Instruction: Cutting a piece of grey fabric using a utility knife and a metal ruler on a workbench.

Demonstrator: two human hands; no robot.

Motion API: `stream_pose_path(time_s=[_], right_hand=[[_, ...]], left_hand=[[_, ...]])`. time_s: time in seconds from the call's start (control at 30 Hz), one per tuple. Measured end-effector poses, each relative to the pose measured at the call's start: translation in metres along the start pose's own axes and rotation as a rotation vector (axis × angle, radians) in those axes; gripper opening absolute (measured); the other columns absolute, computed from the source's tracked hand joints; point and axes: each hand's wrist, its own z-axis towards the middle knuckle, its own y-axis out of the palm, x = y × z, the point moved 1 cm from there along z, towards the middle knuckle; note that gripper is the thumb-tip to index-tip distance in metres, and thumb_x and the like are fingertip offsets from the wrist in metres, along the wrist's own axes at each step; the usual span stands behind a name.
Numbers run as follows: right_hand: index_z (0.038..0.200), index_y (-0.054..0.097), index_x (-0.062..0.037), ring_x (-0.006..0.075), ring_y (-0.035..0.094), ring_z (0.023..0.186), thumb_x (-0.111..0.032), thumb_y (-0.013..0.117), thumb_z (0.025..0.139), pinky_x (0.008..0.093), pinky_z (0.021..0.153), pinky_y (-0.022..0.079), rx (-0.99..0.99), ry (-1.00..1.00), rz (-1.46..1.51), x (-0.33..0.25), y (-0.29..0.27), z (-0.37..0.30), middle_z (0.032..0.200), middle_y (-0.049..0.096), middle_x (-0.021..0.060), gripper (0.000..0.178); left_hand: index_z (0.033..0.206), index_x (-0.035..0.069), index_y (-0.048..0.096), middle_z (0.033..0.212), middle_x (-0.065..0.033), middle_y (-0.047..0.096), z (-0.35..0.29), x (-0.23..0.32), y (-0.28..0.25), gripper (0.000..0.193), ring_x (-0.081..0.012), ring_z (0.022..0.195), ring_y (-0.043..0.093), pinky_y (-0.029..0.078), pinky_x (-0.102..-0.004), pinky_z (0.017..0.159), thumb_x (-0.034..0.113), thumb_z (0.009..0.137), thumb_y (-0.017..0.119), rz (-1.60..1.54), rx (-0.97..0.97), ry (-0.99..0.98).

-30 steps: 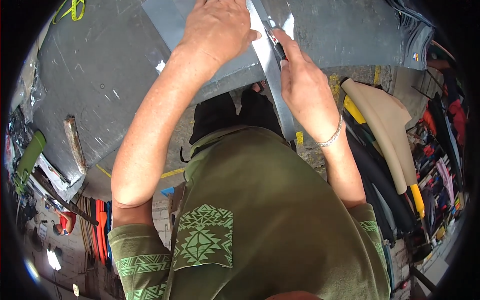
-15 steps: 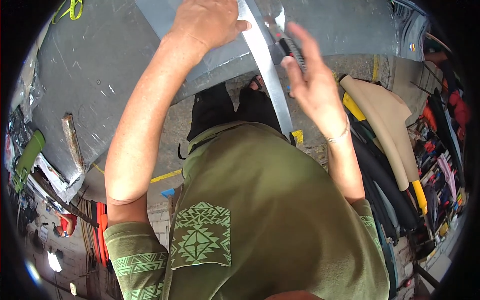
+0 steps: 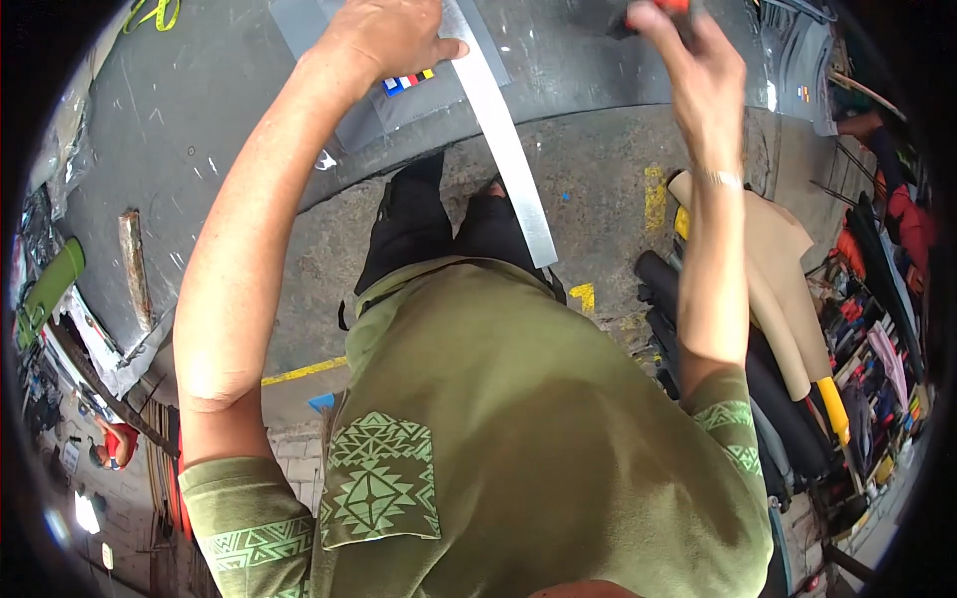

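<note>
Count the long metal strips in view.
1: the metal strip, by the left hand, lying across the table and jutting past its near edge; others may be hidden.

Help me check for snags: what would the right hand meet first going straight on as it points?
The way looks free to the picture's upper edge. The right hand appears above the dark grey tabletop; depth is unclear, so it might brush that.

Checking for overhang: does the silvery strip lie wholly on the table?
No, the silvery strip juts out past the near edge of the table, toward the person.
</note>
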Motion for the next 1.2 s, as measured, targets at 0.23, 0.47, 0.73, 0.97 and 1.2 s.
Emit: stream_pose_path(time_s=[0.23,0.47,0.73,0.97,1.2], right_hand=[[0.148,0.043,-0.0144,0.0106,0.049,0.061,-0.045,0.050,0.108,0.0276,0.054,0.042,-0.022,0.246,0.999,-0.054,0.095,0.056,0.083,0.050,-0.0007,0.051],[0.113,0.058,-0.0072,0.0107,0.040,0.042,-0.053,0.040,0.109,0.0269,0.038,0.032,-0.229,0.476,0.877,-0.038,0.155,0.064,0.062,0.048,0.0004,0.049],[0.081,0.053,-0.0088,0.0140,0.038,0.037,-0.054,0.036,0.109,0.0298,0.037,0.032,-0.287,0.361,0.923,-0.022,0.167,0.066,0.052,0.044,0.0013,0.057],[0.082,0.053,-0.0085,0.0132,0.038,0.037,-0.053,0.036,0.110,0.0291,0.036,0.031,-0.236,0.515,0.852,-0.041,0.158,0.066,0.053,0.044,0.0013,0.055],[0.086,0.055,-0.0075,0.0118,0.039,0.038,-0.052,0.038,0.110,0.0278,0.037,0.032,-0.220,0.315,0.895,-0.030,0.165,0.061,0.055,0.045,0.0011,0.053]], left_hand=[[0.141,-0.022,0.039,0.154,-0.0413,0.034,-0.004,0.011,-0.016,0.095,-0.0490,0.147,0.035,0.032,-0.0476,0.123,0.045,0.084,0.076,0.062,-0.128,-0.054],[0.145,-0.015,0.040,0.152,-0.0372,0.038,-0.004,0.003,-0.008,0.092,-0.0470,0.147,0.034,0.033,-0.0477,0.122,0.041,0.083,0.078,-0.297,0.086,0.234],[0.146,-0.013,0.039,0.151,-0.0344,0.039,-0.004,0.015,-0.016,0.091,-0.0455,0.146,0.036,0.034,-0.0473,0.122,0.038,0.082,0.079,0.016,-0.051,0.030],[0.147,-0.013,0.038,0.153,-0.0356,0.037,-0.005,0.011,-0.018,0.091,-0.0452,0.146,0.036,0.034,-0.0474,0.122,0.037,0.083,0.079,-0.384,0.060,0.216],[0.147,-0.015,0.037,0.152,-0.0378,0.038,-0.009,0.010,-0.009,0.092,-0.0462,0.146,0.037,0.036,-0.0490,0.121,0.038,0.084,0.078,-0.049,0.132,0.091]])
